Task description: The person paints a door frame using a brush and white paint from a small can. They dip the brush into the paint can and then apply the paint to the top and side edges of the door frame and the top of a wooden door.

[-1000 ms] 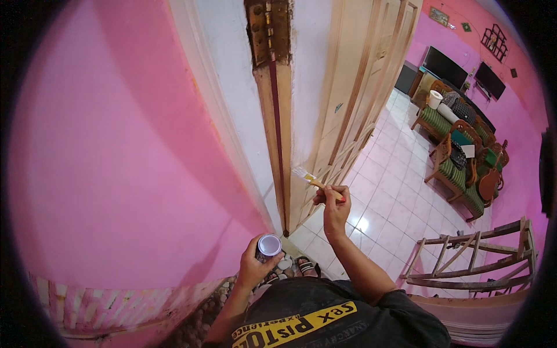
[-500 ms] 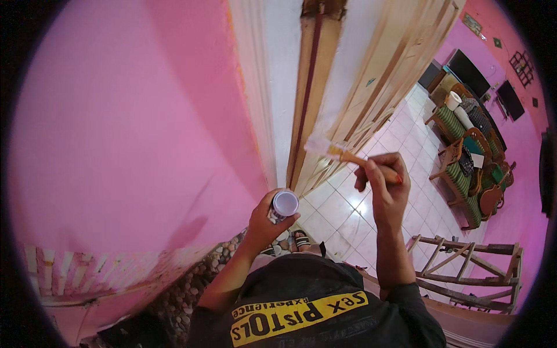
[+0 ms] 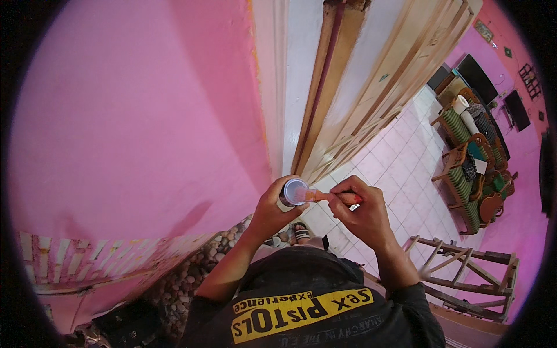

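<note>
Two dark flat screens (image 3: 477, 78) stand against the far pink wall.

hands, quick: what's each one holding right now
Left hand: closed around a small round cup.
Right hand: closed on a small paintbrush, its bristle end at the cup's mouth.

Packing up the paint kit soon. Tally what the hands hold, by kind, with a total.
Cup, in the left hand: 1
Brush, in the right hand, its tip at the cup's mouth: 1
Total: 2
</note>
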A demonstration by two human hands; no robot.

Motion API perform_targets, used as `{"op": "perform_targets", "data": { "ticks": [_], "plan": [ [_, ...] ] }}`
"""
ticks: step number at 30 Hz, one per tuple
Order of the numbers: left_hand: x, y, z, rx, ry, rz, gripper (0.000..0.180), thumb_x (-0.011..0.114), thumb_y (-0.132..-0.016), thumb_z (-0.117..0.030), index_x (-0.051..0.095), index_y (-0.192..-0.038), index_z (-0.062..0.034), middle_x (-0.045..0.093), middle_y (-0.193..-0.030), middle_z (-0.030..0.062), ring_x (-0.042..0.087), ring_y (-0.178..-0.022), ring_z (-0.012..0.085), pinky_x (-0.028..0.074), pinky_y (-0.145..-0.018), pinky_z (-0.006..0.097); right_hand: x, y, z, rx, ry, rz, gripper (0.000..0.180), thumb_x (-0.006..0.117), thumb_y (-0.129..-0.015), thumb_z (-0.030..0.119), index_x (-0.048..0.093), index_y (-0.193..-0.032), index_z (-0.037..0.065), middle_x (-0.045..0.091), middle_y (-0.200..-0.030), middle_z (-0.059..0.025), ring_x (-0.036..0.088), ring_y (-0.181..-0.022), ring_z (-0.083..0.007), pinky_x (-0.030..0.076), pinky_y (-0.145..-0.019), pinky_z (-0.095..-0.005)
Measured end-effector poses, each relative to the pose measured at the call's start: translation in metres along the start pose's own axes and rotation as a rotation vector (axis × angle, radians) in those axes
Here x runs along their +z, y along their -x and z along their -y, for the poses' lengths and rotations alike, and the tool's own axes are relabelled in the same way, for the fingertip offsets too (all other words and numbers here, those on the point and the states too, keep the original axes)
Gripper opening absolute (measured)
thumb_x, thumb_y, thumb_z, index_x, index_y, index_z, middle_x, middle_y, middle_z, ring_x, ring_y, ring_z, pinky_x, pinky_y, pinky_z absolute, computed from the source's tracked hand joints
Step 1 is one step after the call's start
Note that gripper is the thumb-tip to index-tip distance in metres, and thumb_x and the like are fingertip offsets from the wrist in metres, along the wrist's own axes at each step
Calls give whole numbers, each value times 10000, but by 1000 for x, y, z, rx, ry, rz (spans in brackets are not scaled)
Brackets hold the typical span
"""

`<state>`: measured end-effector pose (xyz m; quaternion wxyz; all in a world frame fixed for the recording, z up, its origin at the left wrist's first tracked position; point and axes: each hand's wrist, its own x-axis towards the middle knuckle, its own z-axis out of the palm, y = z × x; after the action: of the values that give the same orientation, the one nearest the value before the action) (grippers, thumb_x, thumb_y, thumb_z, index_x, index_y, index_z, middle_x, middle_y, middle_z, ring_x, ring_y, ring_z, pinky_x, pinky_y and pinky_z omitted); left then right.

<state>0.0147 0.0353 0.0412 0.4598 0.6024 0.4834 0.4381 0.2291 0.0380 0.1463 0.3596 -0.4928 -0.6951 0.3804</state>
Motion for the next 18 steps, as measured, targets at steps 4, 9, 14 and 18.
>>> {"op": "perform_targets", "data": {
  "ticks": [4,9,14,18],
  "plan": [
    [-2,1,-1,17,-30,12,638,848,-812,-176,542,-1354,-38,644,-1241,128,636,-1159,230,503,-996,355,10,-7,-2,-16,81,5,120,725,-871,39,628,-930,-2,560,-629,-40,527,-587,-113,452,-573,-276],
    [-2,3,0,2,-52,22,636,847,-813,-178,542,-1353,-38,642,-1249,133,629,-1178,244,494,-1005,357,15,-8,0,24,94,46,159,750,-871,103,633,-936,17,603,-658,-105,586,-573,-209,484,-568,-323],
    [-3,3,1,-4,-48,14,643,853,-812,-204,546,-1354,-46,643,-1248,124,626,-1175,233,486,-1013,363,10,-6,-6,5,99,-5,138,733,-896,86,636,-944,0,612,-653,-85,585,-584,-154,482,-569,-309],
    [-1,0,2,5,-29,13,658,869,-802,-212,547,-1352,-51,645,-1242,115,622,-1168,216,482,-1017,364,9,-3,-19,123,-149,-36,141,715,-915,80,628,-958,-23,649,-678,-59,608,-599,-118,492,-571,-280]
  ]
}}
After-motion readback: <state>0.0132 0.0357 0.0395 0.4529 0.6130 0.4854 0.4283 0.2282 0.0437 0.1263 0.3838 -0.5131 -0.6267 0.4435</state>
